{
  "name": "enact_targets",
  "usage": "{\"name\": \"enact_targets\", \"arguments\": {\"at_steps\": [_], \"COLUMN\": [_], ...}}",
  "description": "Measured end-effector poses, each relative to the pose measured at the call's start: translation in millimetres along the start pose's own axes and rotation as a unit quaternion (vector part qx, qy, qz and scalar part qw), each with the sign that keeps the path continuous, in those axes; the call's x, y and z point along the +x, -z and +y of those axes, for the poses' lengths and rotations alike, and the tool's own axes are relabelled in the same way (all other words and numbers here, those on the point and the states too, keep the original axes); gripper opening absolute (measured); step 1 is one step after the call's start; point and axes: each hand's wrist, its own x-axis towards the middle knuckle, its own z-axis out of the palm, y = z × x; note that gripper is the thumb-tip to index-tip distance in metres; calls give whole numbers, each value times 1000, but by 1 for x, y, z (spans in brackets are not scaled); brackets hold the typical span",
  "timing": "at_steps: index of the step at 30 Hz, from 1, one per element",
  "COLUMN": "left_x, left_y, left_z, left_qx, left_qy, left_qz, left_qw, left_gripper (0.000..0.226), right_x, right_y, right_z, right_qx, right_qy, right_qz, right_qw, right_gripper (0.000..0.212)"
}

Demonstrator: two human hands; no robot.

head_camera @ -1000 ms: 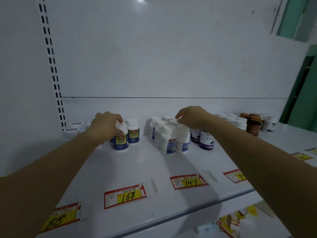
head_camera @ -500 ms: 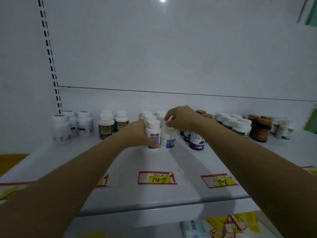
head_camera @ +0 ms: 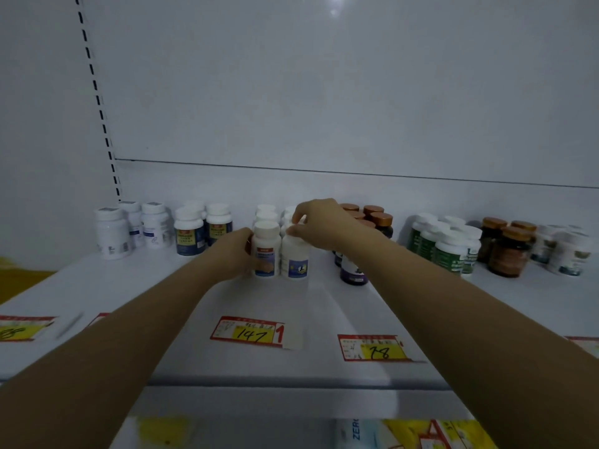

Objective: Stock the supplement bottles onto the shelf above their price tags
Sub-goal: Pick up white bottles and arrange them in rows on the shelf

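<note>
On the smooth white shelf (head_camera: 113, 280), your left hand (head_camera: 237, 254) curls round a round white plastic bottle (head_camera: 267, 251). Your right hand (head_camera: 321, 225) pinches the cap of the neighbour bottle (head_camera: 295, 259), behind the paper price tag (head_camera: 248, 332) "147".

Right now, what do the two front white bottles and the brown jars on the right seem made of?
White bottles: probably opaque plastic, softly matte, with printed labels. Brown jars: translucent walls with glossy highlights, glass or plastic, cannot tell. Caps: coppery metallic sheen, perhaps coated plastic.
</note>
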Motion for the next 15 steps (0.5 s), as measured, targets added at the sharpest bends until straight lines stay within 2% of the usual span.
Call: {"name": "enact_targets", "arguments": {"at_steps": [8, 15], "left_x": [-2, -8], "left_y": [0, 21], "left_z": [0, 6], "left_qx": [-1, 32], "left_qy": [-1, 18], "left_qz": [1, 18], "left_qw": [1000, 999], "left_gripper": [52, 73], "right_x": [-5, -26], "right_y": [2, 35], "right_z": [5, 24], "right_qx": [13, 3], "right_qy": [-5, -42], "right_qz": [0, 66], "right_qw": [1000, 997], "right_gripper": [42, 33]}}
